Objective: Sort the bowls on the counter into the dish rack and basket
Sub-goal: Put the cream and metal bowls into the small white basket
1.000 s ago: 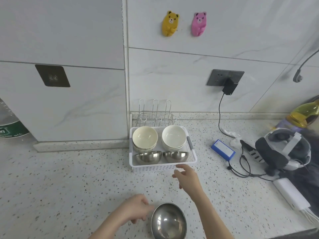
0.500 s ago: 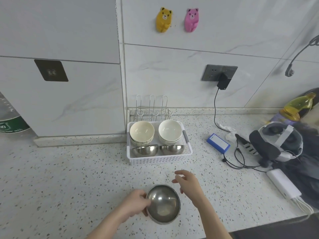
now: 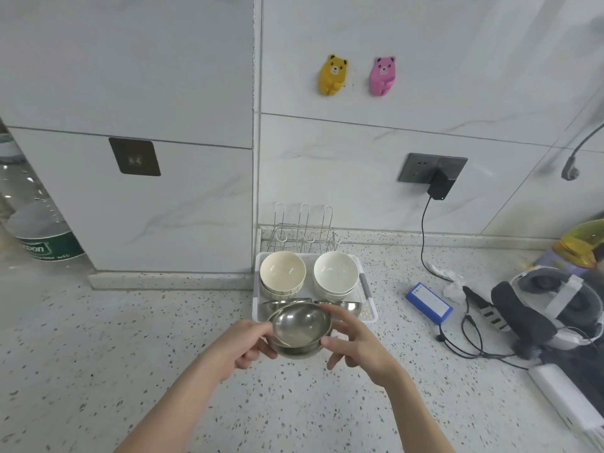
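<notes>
I hold a steel bowl [image 3: 299, 328] in the air just in front of the white basket [image 3: 367, 291]. My left hand [image 3: 242, 346] grips its left rim. My right hand [image 3: 356, 341] touches its right side with fingers spread. Inside the basket stand a cream bowl stack [image 3: 282, 273] at the back left and a white bowl stack [image 3: 335, 273] at the back right. Two steel bowls [image 3: 346, 307] lie in its front row, partly hidden by the held bowl. A wire dish rack [image 3: 304, 230] stands empty behind the basket against the wall.
A blue box [image 3: 428, 306], black cables [image 3: 470, 335], a headset [image 3: 549, 302] and a white power strip [image 3: 565, 397] crowd the counter on the right. A large water bottle [image 3: 36, 223] stands at the far left. A charger hangs from the wall socket [image 3: 431, 170].
My left hand has lifted the steel bowl from the counter and carried it forward to the basket's front edge. My right hand has come in against its right side.
</notes>
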`<state>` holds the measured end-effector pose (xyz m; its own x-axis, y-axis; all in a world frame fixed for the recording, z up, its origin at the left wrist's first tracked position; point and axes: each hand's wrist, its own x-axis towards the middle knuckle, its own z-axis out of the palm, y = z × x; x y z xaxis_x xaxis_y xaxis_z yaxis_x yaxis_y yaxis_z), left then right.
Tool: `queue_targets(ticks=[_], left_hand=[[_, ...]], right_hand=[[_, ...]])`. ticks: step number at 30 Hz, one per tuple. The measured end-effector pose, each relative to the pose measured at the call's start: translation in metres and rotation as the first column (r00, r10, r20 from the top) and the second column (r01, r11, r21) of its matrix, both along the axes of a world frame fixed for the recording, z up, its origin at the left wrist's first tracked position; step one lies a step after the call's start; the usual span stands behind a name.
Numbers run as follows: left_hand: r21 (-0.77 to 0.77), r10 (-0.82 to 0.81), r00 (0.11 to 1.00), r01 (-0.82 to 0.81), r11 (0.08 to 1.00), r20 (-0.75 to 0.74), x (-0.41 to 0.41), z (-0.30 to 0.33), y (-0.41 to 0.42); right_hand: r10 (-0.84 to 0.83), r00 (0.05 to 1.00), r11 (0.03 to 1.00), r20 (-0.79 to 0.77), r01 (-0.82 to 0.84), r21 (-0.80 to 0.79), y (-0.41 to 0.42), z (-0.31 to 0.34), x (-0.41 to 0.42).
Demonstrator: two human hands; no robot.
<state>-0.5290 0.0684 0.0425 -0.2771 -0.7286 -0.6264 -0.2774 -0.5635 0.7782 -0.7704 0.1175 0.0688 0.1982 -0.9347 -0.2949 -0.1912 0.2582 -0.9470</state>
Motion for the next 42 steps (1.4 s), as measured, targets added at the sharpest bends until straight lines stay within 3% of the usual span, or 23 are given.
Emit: queue_targets(ticks=[5,8,14,17,23,27,34,42], left_hand=[[-0.05,0.088,0.996,-0.087,0.995,0.008,-0.005,0.004,-0.009],[-0.2,0.176,0.983,-0.164,0.966,0.043,-0.011,0.008,-0.018],[-0.351,0.137,0.987,-0.099,0.931,0.083,-0.012,0.024,-0.041],[-0.394,0.115,0.983,-0.05,0.918,0.143,-0.012,0.03,-0.056],[-0.362,0.068,0.971,0.019,0.932,0.227,-0.012,0.017,-0.081],[-0.342,0.099,0.967,-0.013,0.94,0.235,-0.013,-0.001,-0.091],[-0.296,0.059,0.927,0.057,0.953,0.37,-0.014,-0.014,-0.101],[-0.326,0.054,0.973,0.024,0.945,0.226,-0.013,-0.016,-0.1]], right_hand=[[-0.133,0.991,0.99,-0.004,0.132,-0.055,-0.018,0.003,0.007],[-0.194,0.981,0.979,-0.022,0.192,-0.074,-0.032,0.004,0.013],[-0.261,0.954,0.965,-0.146,0.257,-0.048,-0.08,0.007,0.018],[-0.201,0.962,0.98,-0.185,0.199,-0.029,-0.107,0.008,0.017],[-0.101,0.929,0.993,-0.356,0.115,0.017,-0.144,-0.007,0.016],[-0.069,0.914,0.993,-0.401,0.101,0.06,-0.156,-0.018,0.018],[0.007,0.899,0.985,-0.437,0.07,0.158,-0.167,-0.028,0.016],[0.041,0.91,0.989,-0.412,0.021,0.146,-0.165,-0.033,0.007]])
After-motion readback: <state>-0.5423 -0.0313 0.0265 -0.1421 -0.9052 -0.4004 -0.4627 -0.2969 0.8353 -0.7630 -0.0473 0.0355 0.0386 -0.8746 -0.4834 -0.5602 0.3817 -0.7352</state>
